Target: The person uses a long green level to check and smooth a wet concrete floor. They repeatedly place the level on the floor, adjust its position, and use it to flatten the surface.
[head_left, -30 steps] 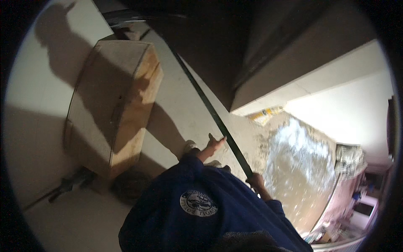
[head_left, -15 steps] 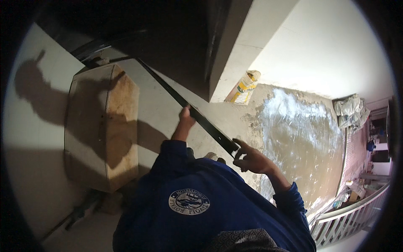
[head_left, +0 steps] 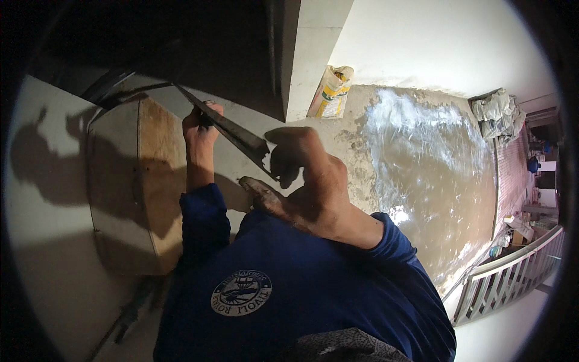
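A long, dark metal bar (head_left: 232, 130) runs slantwise in front of me, from the far left toward my chest. It looks like an angle bar, with a jagged near end. My left hand (head_left: 202, 123) is closed around it toward the far part. Beside the near end is my right hand (head_left: 313, 187), raised close to the camera, its thumb apart from its bent fingers. Those fingers come right up to the bar's end; whether they touch it is hard to see. The bar's far tip lies against the dark area.
A wooden box-like cabinet (head_left: 160, 187) stands at the left, with shadows across it. A yellow and white sack (head_left: 332, 92) leans by the pillar (head_left: 313, 54). Wet-looking, whitish floor (head_left: 428, 181) spreads to the right, with grey sacks (head_left: 498, 114) beyond and a white railing (head_left: 509, 274) at lower right.
My left hand has shifted left and farther away along with the bar. My right hand has moved left and up, appearing larger, and stays by the bar's near end.
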### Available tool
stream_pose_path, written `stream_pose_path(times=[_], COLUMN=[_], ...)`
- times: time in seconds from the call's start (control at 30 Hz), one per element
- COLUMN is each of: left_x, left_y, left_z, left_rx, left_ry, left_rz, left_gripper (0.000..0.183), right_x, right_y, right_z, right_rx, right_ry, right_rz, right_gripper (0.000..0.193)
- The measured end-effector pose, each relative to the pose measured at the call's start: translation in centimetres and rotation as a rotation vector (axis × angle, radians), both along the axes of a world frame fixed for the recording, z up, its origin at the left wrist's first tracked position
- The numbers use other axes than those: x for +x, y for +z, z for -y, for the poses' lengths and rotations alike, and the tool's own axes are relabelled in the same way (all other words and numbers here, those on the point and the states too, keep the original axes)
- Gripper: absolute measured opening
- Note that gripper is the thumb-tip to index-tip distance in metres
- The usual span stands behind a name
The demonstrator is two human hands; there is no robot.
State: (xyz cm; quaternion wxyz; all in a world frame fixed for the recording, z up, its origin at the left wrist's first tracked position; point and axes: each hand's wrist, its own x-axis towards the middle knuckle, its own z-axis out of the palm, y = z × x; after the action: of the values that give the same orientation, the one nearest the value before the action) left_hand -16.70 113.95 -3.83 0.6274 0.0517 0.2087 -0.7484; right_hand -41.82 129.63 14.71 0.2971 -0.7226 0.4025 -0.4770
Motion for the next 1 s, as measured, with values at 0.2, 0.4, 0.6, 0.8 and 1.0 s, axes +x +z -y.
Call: stream_pose_path(times=[0.2,0.4,0.6,0.8,1.0], left_x=[0.9,1.7,0.7,-1.1,-1.0], left_y=[1.6,4.1,5.8,6.3,3.8], left_z=[-3.2,-4.6,-5.4,-7.0,-8.0], left_rx=[-0.006,0.037,-0.020,-0.075,-0.002], left_ry=[0.026,0.075,-0.016,-0.127,-0.084], left_rz=[-0.074,-0.048,-0.001,0.028,0.439], left_gripper=[0.011,0.010,0.010,0.013,0.032], right_x=[3.1,5.1,3.9,3.9,2.6], right_y=[-0.5,-0.6,1.6,0.7,0.6], right_z=[-0.3,0.0,-1.8,-2.5,-2.8], right_rx=[-0.086,-0.349,-0.373,-0.617,-0.591], right_ry=[0.012,0.017,-0.045,-0.246,-0.211], right_rz=[0.042,0.042,0.029,0.247,0.234], right_gripper=[0.033,0.029,0.029,0.035,0.037])
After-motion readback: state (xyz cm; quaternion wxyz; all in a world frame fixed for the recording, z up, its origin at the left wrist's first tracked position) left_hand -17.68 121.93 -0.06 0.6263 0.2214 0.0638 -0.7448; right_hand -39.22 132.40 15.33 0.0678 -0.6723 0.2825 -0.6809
